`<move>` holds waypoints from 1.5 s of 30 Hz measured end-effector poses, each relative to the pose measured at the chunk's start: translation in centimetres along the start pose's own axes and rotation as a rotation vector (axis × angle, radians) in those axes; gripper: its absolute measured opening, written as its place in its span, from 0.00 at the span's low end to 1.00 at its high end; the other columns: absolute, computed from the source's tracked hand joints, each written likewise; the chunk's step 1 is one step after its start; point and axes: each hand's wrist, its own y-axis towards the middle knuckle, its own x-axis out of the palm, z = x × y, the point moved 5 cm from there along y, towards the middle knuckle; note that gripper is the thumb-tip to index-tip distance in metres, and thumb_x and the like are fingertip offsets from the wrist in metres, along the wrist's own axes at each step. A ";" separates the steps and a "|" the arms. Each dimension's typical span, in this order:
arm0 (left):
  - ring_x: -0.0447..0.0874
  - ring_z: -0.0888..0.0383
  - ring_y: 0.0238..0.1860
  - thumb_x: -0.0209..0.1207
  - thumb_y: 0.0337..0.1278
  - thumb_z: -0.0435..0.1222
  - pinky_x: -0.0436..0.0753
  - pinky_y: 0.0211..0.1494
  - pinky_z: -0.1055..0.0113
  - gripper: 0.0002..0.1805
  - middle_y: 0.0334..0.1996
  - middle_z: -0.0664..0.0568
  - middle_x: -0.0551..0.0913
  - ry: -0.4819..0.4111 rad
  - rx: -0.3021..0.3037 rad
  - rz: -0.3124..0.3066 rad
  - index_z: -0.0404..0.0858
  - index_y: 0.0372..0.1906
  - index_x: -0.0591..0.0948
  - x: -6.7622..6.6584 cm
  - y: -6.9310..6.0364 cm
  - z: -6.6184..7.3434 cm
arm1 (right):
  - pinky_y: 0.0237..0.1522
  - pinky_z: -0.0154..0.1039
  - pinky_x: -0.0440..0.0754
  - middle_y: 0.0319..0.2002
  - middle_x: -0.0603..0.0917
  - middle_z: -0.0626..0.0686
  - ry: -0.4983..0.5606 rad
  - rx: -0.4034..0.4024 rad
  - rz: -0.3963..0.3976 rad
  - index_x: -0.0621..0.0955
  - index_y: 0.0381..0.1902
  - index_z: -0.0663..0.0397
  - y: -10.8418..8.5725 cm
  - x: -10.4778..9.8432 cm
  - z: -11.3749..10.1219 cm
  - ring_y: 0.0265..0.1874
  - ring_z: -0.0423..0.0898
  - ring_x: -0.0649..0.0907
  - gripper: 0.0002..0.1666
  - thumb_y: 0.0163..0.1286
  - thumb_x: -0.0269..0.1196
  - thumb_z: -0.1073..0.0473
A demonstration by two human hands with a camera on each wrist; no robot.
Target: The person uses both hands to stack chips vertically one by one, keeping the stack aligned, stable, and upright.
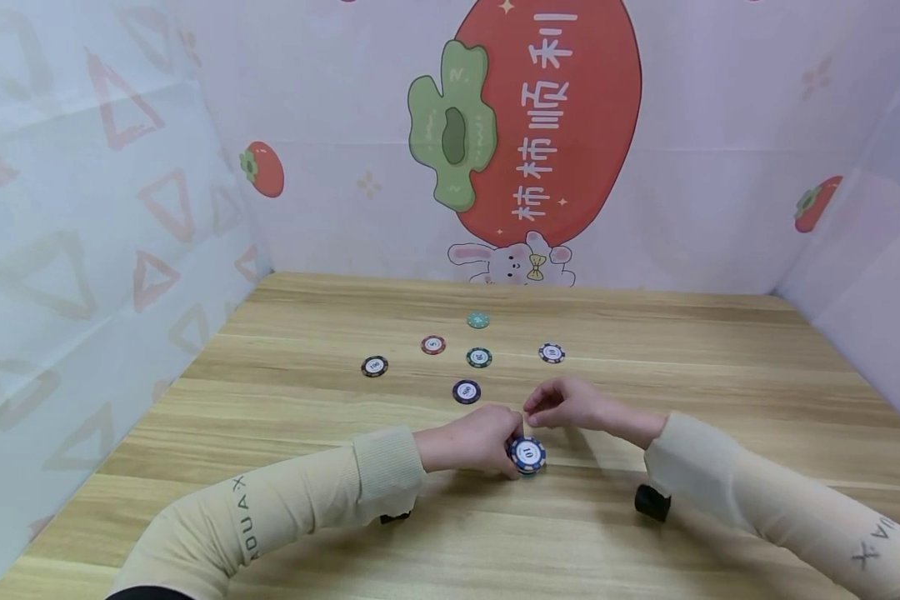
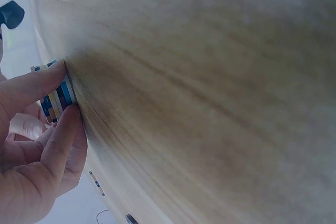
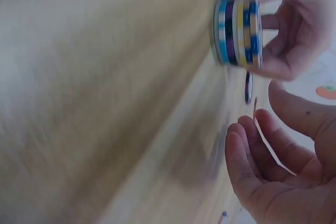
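A short stack of poker chips (image 1: pixel 528 455) stands on the wooden table, a blue chip marked 10 on top. My left hand (image 1: pixel 474 439) grips the stack from its left side, thumb and fingers round the edges. In the left wrist view the fingers of the left hand (image 2: pixel 44 140) pinch the chip stack (image 2: pixel 59 98), which shows several coloured layers. Just behind and right of the stack is my right hand (image 1: pixel 570 403), fingers loosely bent with nothing held. The right wrist view shows the right hand (image 3: pixel 283 156) apart from the stack (image 3: pixel 237 32).
Single chips lie flat farther back: black (image 1: pixel 375 366), red (image 1: pixel 433 345), light green (image 1: pixel 477 320), dark green (image 1: pixel 479 357), purple (image 1: pixel 467 392) and one marked 10 (image 1: pixel 552 352). Patterned cloth walls border the table (image 1: pixel 307 317). A black object (image 1: pixel 652 502) is beneath the right sleeve.
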 end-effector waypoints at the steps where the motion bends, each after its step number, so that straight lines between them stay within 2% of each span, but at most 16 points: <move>1: 0.71 0.67 0.30 0.71 0.37 0.37 0.71 0.37 0.76 0.16 0.27 0.59 0.75 0.009 0.001 0.001 0.39 0.33 0.77 0.0 0.0 0.0 | 0.41 0.39 0.76 0.36 0.82 0.52 -0.025 -0.032 0.005 0.79 0.40 0.64 0.2 -0.3 -0.1 0.36 0.44 0.79 0.14 0.58 0.64 0.62; 6: 0.71 0.67 0.30 0.71 0.36 0.38 0.71 0.36 0.76 0.17 0.27 0.59 0.75 0.033 -0.010 0.003 0.39 0.34 0.77 0.0 0.1 0.0 | 0.45 0.43 0.76 0.39 0.82 0.57 -0.178 -0.143 0.061 0.79 0.42 0.67 1.2 -1.7 -0.2 0.41 0.51 0.80 0.15 0.58 0.63 0.65; 11: 0.70 0.67 0.28 0.72 0.36 0.38 0.70 0.35 0.77 0.17 0.26 0.60 0.74 0.049 0.000 0.011 0.39 0.33 0.77 0.2 0.3 -0.1 | 0.51 0.51 0.72 0.47 0.80 0.60 -0.330 -0.164 0.085 0.78 0.47 0.65 1.9 -2.8 0.1 0.50 0.57 0.76 0.17 0.60 0.61 0.65; 15: 0.70 0.68 0.28 0.72 0.35 0.38 0.70 0.34 0.77 0.17 0.25 0.61 0.73 0.056 0.008 0.018 0.40 0.32 0.77 0.3 0.4 -0.1 | 0.54 0.53 0.68 0.50 0.78 0.62 -0.415 -0.183 0.075 0.77 0.49 0.66 2.4 -3.4 0.4 0.53 0.59 0.74 0.19 0.60 0.61 0.65; 19: 0.70 0.68 0.28 0.72 0.35 0.38 0.70 0.34 0.77 0.17 0.25 0.61 0.73 0.056 0.013 0.019 0.40 0.32 0.77 0.3 0.4 -0.1 | 0.55 0.54 0.68 0.53 0.75 0.65 -0.461 -0.198 0.060 0.75 0.51 0.67 3.0 -3.8 0.7 0.53 0.61 0.73 0.20 0.60 0.61 0.66; 24: 0.70 0.68 0.28 0.72 0.35 0.38 0.70 0.34 0.77 0.17 0.25 0.61 0.73 0.060 0.021 0.026 0.40 0.32 0.77 0.3 0.4 -0.1 | 0.57 0.55 0.64 0.57 0.70 0.68 -0.508 -0.178 0.059 0.74 0.53 0.67 3.5 -4.1 0.9 0.57 0.63 0.69 0.22 0.61 0.60 0.65; 29: 0.70 0.68 0.28 0.72 0.35 0.38 0.70 0.35 0.77 0.17 0.25 0.61 0.73 0.051 0.017 0.023 0.40 0.32 0.77 0.3 0.3 -0.1 | 0.57 0.54 0.65 0.56 0.71 0.67 -0.551 -0.167 0.050 0.74 0.53 0.66 4.1 -4.1 1.0 0.57 0.62 0.70 0.21 0.62 0.59 0.67; 35: 0.70 0.68 0.29 0.72 0.36 0.38 0.70 0.35 0.77 0.17 0.26 0.60 0.73 0.043 0.012 0.020 0.40 0.33 0.77 0.2 0.2 -0.1 | 0.57 0.54 0.64 0.57 0.70 0.68 -0.615 -0.110 0.033 0.73 0.55 0.65 4.6 -4.3 1.6 0.56 0.63 0.69 0.22 0.62 0.56 0.68; 38: 0.70 0.68 0.29 0.72 0.36 0.38 0.70 0.35 0.77 0.17 0.26 0.60 0.73 0.038 0.009 0.024 0.40 0.33 0.77 0.2 0.1 -0.1 | 0.56 0.54 0.65 0.55 0.71 0.69 -0.632 -0.119 0.049 0.73 0.55 0.65 4.7 -4.4 1.8 0.55 0.64 0.70 0.21 0.62 0.56 0.69; 42: 0.70 0.68 0.28 0.72 0.36 0.38 0.70 0.34 0.77 0.17 0.26 0.60 0.73 0.034 0.007 0.027 0.40 0.33 0.77 0.2 0.1 -0.2 | 0.53 0.52 0.69 0.49 0.75 0.66 -0.642 -0.142 0.108 0.76 0.50 0.65 4.4 -4.5 1.7 0.50 0.60 0.74 0.17 0.62 0.55 0.71; 45: 0.70 0.68 0.29 0.72 0.36 0.38 0.70 0.34 0.77 0.17 0.26 0.60 0.73 0.033 0.006 0.028 0.40 0.33 0.77 0.2 0.1 -0.2 | 0.51 0.51 0.71 0.45 0.76 0.63 -0.636 -0.124 0.136 0.78 0.47 0.64 4.2 -4.6 1.5 0.46 0.57 0.76 0.15 0.62 0.54 0.72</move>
